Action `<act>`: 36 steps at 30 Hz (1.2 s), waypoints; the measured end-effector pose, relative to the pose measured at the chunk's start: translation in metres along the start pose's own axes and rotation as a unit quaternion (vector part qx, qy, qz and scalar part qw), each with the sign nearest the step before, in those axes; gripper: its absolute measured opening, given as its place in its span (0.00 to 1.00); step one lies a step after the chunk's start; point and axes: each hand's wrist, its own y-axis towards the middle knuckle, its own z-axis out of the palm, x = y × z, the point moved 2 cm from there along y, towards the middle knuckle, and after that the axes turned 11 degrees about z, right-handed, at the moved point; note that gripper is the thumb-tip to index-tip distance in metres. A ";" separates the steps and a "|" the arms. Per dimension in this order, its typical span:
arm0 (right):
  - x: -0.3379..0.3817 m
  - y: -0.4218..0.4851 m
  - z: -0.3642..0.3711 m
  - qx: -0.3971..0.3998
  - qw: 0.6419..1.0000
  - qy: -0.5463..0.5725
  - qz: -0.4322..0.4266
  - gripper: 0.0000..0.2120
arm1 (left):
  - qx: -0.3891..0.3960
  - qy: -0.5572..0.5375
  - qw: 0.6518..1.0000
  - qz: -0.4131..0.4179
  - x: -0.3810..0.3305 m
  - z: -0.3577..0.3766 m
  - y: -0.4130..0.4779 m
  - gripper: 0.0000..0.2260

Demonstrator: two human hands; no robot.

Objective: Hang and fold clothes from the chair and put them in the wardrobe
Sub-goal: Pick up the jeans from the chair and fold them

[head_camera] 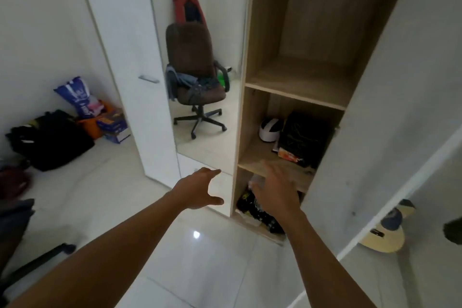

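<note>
Lying heaped on the chair (191, 52) at centre frame — seen in a mirror (215, 149) — the clothes (193, 84) are judged soft, light and floppy, best taken at collar or waistband. Left hand (197, 190) and right hand (277, 189) are stretched out, fingers spread, nothing held, before the wardrobe (300, 80).

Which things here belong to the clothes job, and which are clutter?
Job: brown office chair, reflected in the mirror; grey and blue clothes heaped on its seat; open wooden wardrobe shelves; left hand; right hand.
Lying about: white helmet; black bag and blue sack on the floor; pale wooden guitar.
</note>
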 end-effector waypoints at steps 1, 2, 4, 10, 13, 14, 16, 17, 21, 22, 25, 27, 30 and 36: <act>0.019 0.006 0.015 0.016 1.000 -0.008 -0.007 0.32 | -0.006 0.003 1.000 -0.027 0.026 -0.007 -0.010 0.43; 0.039 0.011 0.030 0.030 0.999 -0.015 -0.018 0.33 | -0.013 0.002 0.999 -0.050 0.050 -0.017 -0.022 0.43; 0.082 0.020 0.061 0.055 0.997 -0.023 -0.052 0.33 | -0.031 0.000 0.995 -0.094 0.098 -0.035 -0.045 0.43; 0.232 0.051 0.148 0.106 0.981 -0.050 -0.157 0.34 | -0.105 -0.018 0.973 -0.205 0.234 -0.082 -0.113 0.41; 0.314 0.055 0.188 0.120 0.968 -0.057 -0.214 0.35 | -0.116 -0.018 0.959 -0.258 0.296 -0.104 -0.157 0.41; 0.341 0.055 0.201 0.126 0.963 -0.052 -0.231 0.34 | -0.120 -0.015 0.954 -0.275 0.316 -0.112 -0.174 0.42; 0.394 0.052 0.224 0.138 0.953 -0.041 -0.267 0.34 | -0.131 -0.009 0.940 -0.314 0.353 -0.130 -0.206 0.42; 0.418 0.049 0.235 0.143 0.947 -0.038 -0.285 0.34 | -0.137 -0.007 0.933 -0.334 0.370 -0.138 -0.222 0.42; 0.498 0.043 0.279 0.167 0.922 -0.039 -0.347 0.35 | -0.168 -0.022 0.902 -0.397 0.428 -0.162 -0.276 0.43; 0.518 0.043 0.290 0.172 0.917 -0.038 -0.358 0.34 | -0.179 -0.023 0.893 -0.412 0.442 -0.165 -0.286 0.43; 0.571 0.048 0.324 0.192 0.901 -0.037 -0.387 0.34 | -0.191 -0.026 0.869 -0.456 0.480 -0.166 -0.306 0.42; 0.599 0.053 0.350 0.208 0.887 -0.038 -0.411 0.35 | -0.185 -0.035 0.858 -0.479 0.505 -0.162 -0.313 0.42; 0.641 0.070 0.391 0.236 0.865 -0.047 -0.441 0.35 | -0.186 -0.061 0.835 -0.514 0.546 -0.159 -0.318 0.42; 0.717 0.115 0.458 0.288 0.820 -0.063 -0.490 0.34 | -0.249 -0.103 0.751 -0.603 0.598 -0.151 -0.302 0.41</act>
